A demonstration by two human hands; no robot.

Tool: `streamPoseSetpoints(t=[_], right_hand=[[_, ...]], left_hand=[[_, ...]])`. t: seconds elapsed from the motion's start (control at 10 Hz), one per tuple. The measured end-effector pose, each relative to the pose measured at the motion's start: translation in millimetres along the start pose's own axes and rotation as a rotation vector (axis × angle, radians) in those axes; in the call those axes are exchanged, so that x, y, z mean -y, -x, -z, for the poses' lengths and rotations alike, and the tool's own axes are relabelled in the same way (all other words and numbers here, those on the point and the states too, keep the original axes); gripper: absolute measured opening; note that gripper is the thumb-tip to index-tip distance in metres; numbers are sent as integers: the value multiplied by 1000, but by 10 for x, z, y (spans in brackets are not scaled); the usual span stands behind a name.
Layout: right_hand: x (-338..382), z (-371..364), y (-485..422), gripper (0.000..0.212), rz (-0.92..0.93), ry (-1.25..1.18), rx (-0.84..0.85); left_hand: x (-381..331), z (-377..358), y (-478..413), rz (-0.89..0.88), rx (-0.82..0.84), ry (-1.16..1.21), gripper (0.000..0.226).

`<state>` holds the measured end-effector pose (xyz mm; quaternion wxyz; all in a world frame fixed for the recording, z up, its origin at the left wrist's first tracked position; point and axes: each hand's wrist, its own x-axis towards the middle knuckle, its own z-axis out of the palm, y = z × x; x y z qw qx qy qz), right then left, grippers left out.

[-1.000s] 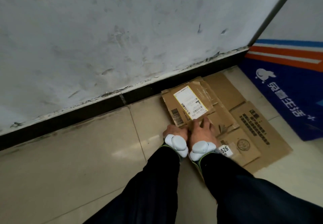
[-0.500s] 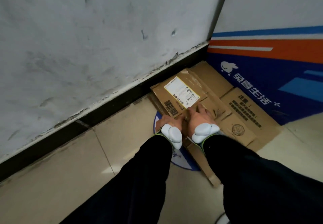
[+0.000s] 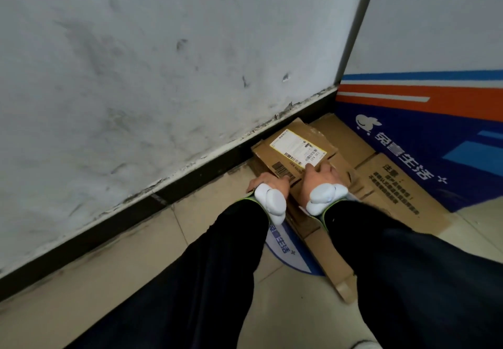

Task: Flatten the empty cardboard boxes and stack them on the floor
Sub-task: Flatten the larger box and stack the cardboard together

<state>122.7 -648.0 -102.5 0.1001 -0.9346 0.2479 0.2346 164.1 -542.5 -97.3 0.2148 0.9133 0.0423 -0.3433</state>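
Observation:
A flattened brown cardboard box (image 3: 275,155) with a white shipping label (image 3: 296,148) lies on top of a stack in the floor corner. Under it lies a larger flattened box (image 3: 394,185) printed with dark text, spread to the right. My left hand (image 3: 268,183) lies on the top box's near left edge; whether its fingers curl over that edge is hidden. My right hand (image 3: 319,177) presses down flat on the top box just below the label. Both wrists carry white bulky wristbands.
A scuffed grey wall (image 3: 163,76) with a black skirting board (image 3: 174,185) runs behind the stack. A blue, orange and white panel (image 3: 435,119) closes the corner on the right. A round blue floor sticker (image 3: 285,256) lies under the cardboard. Beige floor tiles (image 3: 109,267) extend left.
The stack now sits tighter in the corner between wall and blue panel, and my view has shifted right. Both hands stay on the top box's near edge, now a little further apart.

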Motion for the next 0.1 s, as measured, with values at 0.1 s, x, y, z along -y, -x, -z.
streamPoseSetpoints(t=[0.1], right_hand=[[84, 337, 106, 59, 25, -55, 44]], left_hand=[[-90, 314, 281, -28, 0, 18, 53]])
